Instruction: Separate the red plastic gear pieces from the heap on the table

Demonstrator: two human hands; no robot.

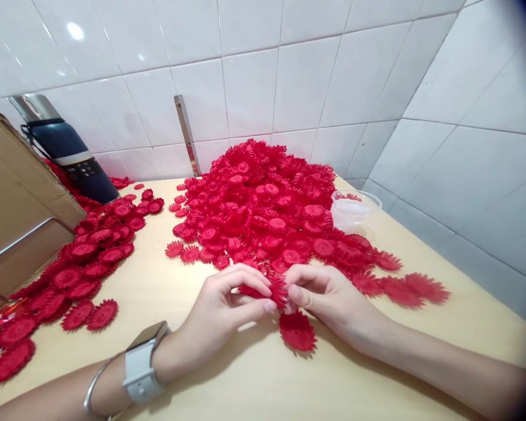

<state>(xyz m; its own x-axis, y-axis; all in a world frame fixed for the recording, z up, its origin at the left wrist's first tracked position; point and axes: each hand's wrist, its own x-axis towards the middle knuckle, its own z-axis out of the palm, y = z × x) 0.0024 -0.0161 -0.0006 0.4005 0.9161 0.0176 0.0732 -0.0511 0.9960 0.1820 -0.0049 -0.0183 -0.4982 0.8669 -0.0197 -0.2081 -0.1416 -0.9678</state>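
My left hand [228,307] and my right hand [328,298] meet at the middle of a pale wooden table [228,380]. Between their fingertips they pinch a red plastic flower piece [277,290] with toothed petals. Another red flower piece [297,331] lies flat on the table just below the fingers. Behind the hands rises a big heap of the same red flower pieces [263,204]. My left wrist wears a white smartwatch [142,362] and a thin bangle.
A second, flatter spread of red flower pieces [83,269] runs along the left. A cardboard box [13,199] stands at the left edge, a dark flask [68,152] behind it. A clear plastic cup [353,210] lies right of the heap. White tiled walls close the back and right.
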